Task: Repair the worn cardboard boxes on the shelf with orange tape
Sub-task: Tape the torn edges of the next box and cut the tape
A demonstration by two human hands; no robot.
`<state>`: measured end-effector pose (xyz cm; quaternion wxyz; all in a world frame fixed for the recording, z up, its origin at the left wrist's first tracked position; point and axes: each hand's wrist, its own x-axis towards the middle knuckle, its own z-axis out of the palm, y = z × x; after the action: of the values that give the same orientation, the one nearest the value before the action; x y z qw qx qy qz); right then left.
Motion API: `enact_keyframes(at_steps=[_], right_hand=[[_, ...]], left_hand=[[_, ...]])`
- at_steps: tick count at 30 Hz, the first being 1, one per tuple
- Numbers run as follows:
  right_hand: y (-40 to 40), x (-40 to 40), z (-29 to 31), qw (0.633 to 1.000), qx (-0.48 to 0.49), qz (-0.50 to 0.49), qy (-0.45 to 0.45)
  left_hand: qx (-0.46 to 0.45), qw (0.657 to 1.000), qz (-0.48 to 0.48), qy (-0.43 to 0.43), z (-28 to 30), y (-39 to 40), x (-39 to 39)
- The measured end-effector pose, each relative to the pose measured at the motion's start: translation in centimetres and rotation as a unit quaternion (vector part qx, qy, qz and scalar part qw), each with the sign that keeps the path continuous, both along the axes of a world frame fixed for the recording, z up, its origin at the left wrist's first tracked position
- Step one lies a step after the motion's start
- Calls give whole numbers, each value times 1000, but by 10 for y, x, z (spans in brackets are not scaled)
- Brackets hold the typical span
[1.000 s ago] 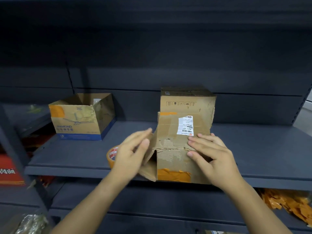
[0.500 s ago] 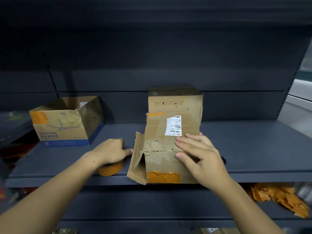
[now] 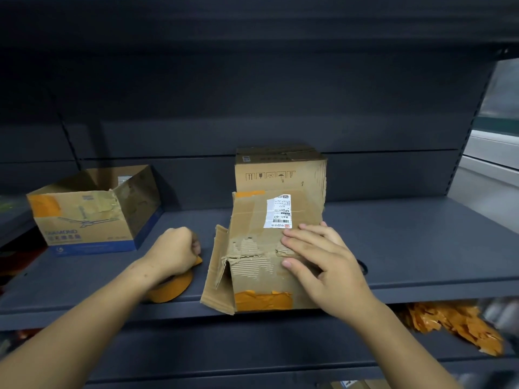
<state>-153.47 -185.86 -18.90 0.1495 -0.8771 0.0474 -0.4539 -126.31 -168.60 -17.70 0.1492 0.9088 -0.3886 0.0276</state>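
A worn cardboard box (image 3: 252, 254) with torn facing, a white label and orange tape along its bottom edge stands at the front of the dark shelf (image 3: 407, 248). My right hand (image 3: 323, 265) rests flat on its right front face with straight fingers. My left hand (image 3: 175, 252) curls over the orange tape roll (image 3: 171, 287) lying on the shelf just left of the box, and an orange bit shows at its fingertips. A loose side flap hangs open on the box's left.
A second closed cardboard box (image 3: 280, 169) stands right behind the worn one. An open box (image 3: 90, 211) with a blue base and an orange patch sits at the left. Crumpled orange tape scraps (image 3: 455, 324) lie on the lower shelf at the right.
My left hand left the box's side flap, dropped to the tape roll on the shelf and closed on it. My right hand stayed on the box. The view shifted slightly.
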Motion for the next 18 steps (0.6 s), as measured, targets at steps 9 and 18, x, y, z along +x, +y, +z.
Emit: enact_keyframes(at_steps=[9, 18], right_hand=[[20, -3, 7, 993, -58, -102, -13], [29, 6, -4, 995, -22, -92, -39]], left_hand=[[-157, 982, -13, 104, 32, 57, -26], [-258, 931, -133, 219, 78, 102, -76]])
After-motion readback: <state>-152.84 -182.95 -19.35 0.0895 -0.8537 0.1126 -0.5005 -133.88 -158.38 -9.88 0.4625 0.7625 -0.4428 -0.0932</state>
